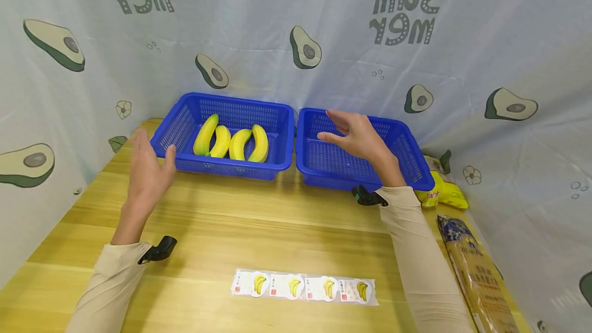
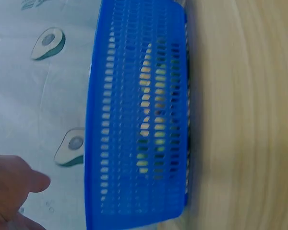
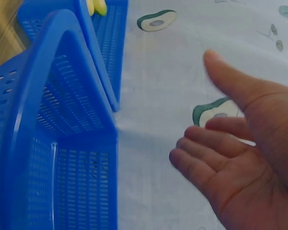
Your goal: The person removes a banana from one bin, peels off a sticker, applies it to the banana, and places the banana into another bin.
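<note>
Wooden table [image 1: 277,220]: both hands, left hand [image 1: 148,168] and right hand [image 1: 358,137], hovered spread and empty; four bananas [image 1: 233,143] lay untouched, right basket [image 1: 418,161] unfilled.

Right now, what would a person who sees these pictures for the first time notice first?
Four yellow bananas lie in the left blue basket; the right blue basket beside it holds nothing visible. The left hand and the right hand hover open near them. A strip of banana stickers lies on the wooden table.
</note>
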Tool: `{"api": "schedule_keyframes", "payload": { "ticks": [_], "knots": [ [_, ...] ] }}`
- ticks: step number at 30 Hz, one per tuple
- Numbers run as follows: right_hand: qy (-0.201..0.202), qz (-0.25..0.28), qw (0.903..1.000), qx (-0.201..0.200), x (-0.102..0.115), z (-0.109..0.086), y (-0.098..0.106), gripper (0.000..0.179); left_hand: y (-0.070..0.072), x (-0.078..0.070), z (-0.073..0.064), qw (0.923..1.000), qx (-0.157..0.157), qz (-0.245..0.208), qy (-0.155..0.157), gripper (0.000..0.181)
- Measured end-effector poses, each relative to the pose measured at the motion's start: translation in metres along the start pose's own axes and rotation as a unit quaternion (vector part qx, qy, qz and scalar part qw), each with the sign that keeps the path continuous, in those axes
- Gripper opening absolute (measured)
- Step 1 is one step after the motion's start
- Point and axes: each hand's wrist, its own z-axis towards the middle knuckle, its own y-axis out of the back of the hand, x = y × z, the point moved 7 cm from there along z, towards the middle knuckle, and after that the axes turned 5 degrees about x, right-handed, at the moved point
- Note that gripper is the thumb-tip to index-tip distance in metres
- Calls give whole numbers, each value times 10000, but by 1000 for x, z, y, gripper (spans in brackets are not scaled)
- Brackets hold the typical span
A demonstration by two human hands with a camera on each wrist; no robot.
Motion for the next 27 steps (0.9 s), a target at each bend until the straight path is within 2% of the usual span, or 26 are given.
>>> {"api": "schedule_keyframes", "payload": {
  "ticks": [8, 13, 17, 23, 24, 27],
  "knots": [
    [188, 328, 9992, 135, 4, 23, 4, 73, 14, 25, 11, 9959, 305, -535, 659, 79],
    [286, 420, 9985, 194, 8, 32, 3, 71, 19, 36, 13, 9902, 123, -849, 1101, 66],
    [323, 497, 9980, 231, 13, 40, 3, 70, 22, 42, 15, 9813, 65, -1271, 1446, 58],
    [395, 747, 9962, 225, 19, 52, 2, 68, 22, 53, 19, 9598, 112, -1965, 2002, 53],
    [416, 771, 9959, 228, 21, 53, 2, 68, 21, 55, 20, 9534, 101, -2167, 2098, 53],
    [447, 741, 9959, 255, 24, 61, 1, 68, 20, 63, 22, 9274, 45, -2907, 2354, 54]
  ]
}}
